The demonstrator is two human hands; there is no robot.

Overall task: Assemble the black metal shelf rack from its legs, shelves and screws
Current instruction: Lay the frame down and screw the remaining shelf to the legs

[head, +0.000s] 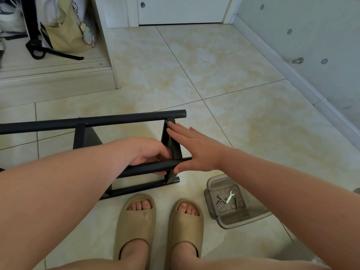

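My left hand curls around the near leg of the black shelf rack, which lies on its side on the floor at lower left of the frame, while my right hand, fingers straight, presses flat against its end shelf.

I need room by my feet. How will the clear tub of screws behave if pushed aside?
The tub likely slides easily on the glossy tiles. It looks light, thin plastic; its loose screws and spanner would probably rattle about.
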